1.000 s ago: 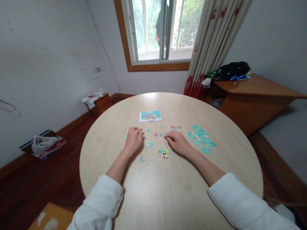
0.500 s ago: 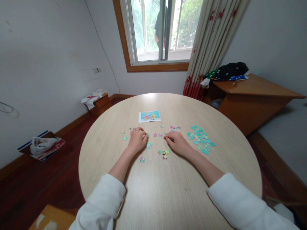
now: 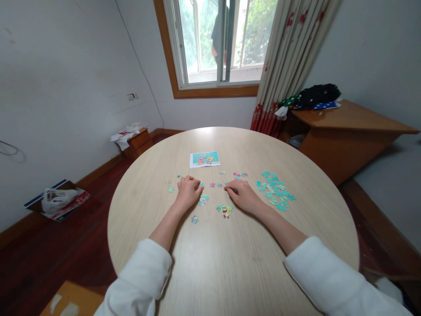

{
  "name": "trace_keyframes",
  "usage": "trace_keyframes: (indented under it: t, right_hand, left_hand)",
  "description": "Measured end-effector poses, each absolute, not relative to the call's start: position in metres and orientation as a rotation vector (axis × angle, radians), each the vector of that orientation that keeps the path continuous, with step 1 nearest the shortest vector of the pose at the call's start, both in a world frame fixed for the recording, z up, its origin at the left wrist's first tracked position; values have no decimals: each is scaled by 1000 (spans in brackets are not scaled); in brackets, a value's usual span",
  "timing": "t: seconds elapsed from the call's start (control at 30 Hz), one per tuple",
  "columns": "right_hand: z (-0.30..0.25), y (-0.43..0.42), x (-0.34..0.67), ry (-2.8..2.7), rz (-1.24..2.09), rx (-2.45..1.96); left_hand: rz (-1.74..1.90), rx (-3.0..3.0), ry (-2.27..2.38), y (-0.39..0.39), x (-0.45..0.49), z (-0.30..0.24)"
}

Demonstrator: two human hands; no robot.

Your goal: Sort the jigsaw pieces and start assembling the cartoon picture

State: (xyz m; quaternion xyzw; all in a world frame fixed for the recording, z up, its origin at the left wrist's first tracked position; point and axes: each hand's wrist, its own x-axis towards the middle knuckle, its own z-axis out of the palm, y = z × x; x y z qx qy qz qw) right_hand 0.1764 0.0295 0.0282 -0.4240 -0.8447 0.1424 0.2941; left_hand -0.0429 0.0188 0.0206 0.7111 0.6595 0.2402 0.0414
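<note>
My left hand (image 3: 188, 192) rests on the table with curled fingers, thumb and index closed at a small teal puzzle piece (image 3: 202, 184) that they partly cover. Opposite it, my right hand (image 3: 242, 193) pinches the edge of another teal puzzle piece (image 3: 226, 184), mostly hidden by the fingertips. Between the hands lie a pink puzzle piece (image 3: 212, 184) and a teal-and-pink one. Nearer me are a joined yellow cartoon-face section (image 3: 225, 210), a pale blue-and-teal section (image 3: 203, 200) and a small multicoloured section (image 3: 195, 219).
A printed reference picture (image 3: 205, 159) lies beyond the hands on the round table (image 3: 223, 263). Loose teal pieces (image 3: 275, 191) spread at the right; several others lie left of my left hand and behind my right. A wooden desk (image 3: 348, 118) with cloths stands at the right.
My left hand's fingers have lowered and curled in more tightly beside the teal piece. My right hand stays in nearly the same place, and the table pieces look unchanged.
</note>
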Motion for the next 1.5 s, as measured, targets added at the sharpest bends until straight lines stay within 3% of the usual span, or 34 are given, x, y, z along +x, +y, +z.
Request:
trace_keyframes:
  t: [0.93, 1.2, 1.5]
  right_hand:
    - [26, 30, 176, -2238, 367, -1118]
    - [24, 31, 177, -2239, 368, -1109]
    - [23, 33, 178, -2254, 357, -1092]
  left_hand:
    - [726, 2187, 1921, 19, -43, 26]
    - [1018, 2101, 1827, 20, -45, 24]
    - [1619, 1312, 1516, 26, -61, 29]
